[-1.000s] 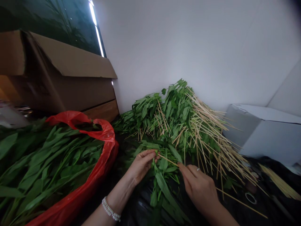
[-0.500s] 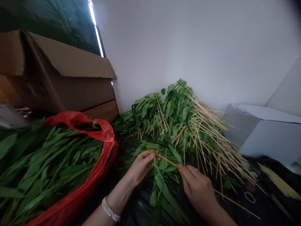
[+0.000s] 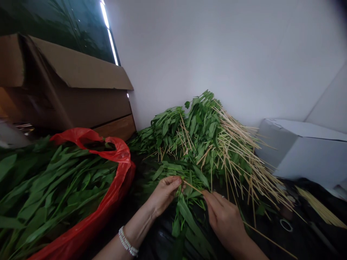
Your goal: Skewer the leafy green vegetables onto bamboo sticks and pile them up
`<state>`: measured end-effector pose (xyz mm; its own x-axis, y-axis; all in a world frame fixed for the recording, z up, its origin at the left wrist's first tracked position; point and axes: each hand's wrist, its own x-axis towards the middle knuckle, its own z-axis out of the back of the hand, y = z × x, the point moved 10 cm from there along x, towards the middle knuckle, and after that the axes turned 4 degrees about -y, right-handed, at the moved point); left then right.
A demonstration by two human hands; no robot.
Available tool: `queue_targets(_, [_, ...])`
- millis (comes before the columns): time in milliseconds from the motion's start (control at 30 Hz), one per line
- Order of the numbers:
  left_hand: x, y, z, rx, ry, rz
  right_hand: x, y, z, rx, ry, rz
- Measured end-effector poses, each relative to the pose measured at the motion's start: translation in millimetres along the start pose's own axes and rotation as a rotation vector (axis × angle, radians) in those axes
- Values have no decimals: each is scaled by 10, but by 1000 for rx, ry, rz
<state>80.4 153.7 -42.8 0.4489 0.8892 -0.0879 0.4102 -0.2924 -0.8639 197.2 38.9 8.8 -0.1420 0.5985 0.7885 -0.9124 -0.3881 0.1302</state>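
Observation:
My left hand (image 3: pixel 164 195) pinches the top of a small bunch of long green leaves (image 3: pixel 187 213) that hangs down between my hands. My right hand (image 3: pixel 225 218) is closed on a thin bamboo skewer (image 3: pixel 193 187) whose tip meets the leaves at my left fingertips; its long tail (image 3: pixel 268 240) runs out to the lower right. A bead bracelet sits on my left wrist and a ring on my right hand. Just beyond my hands lies a big pile of skewered green leaves (image 3: pixel 206 141) with sticks fanning to the right.
A red plastic bag (image 3: pixel 108 195) full of loose green leaves (image 3: pixel 54 187) fills the left. Brown cardboard boxes (image 3: pixel 70 94) stand behind it. A grey box (image 3: pixel 300 151) sits at the right, with a bundle of bare skewers (image 3: pixel 320 209) and a small tape roll (image 3: pixel 286 225) on black sheeting.
My right hand has slid a little to the left with the skewer, toward my left fingertips. My left hand keeps its pinch on the leaves in nearly the same place.

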Motion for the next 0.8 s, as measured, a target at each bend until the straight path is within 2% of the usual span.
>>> queue_targets(267, [32,26,62,38,-14,-15,-7,-61,-78,93,63,-83])
queue_targets(367, [14,34,5,74,26,-44,-27,-76,-173,176,137,-139])
queue_targets(467, [-15,36,-96,164,97,-88,1,-61,-180,180,153,-140])
queue_targets(600, [-14,1,-66,282,60,-119,104,-174,58,91,26,-114])
queue_targets(667, [-22,-38,-56,366,56,-122,138,-343,240,43,-69,-175])
queue_targets(733, [-64,-70,-145,504,152,-128,153,-502,364,7,-107,-248])
queue_targets(800, [-161,-53,-313,678,350,-132,163,-580,433,-14,-114,-282])
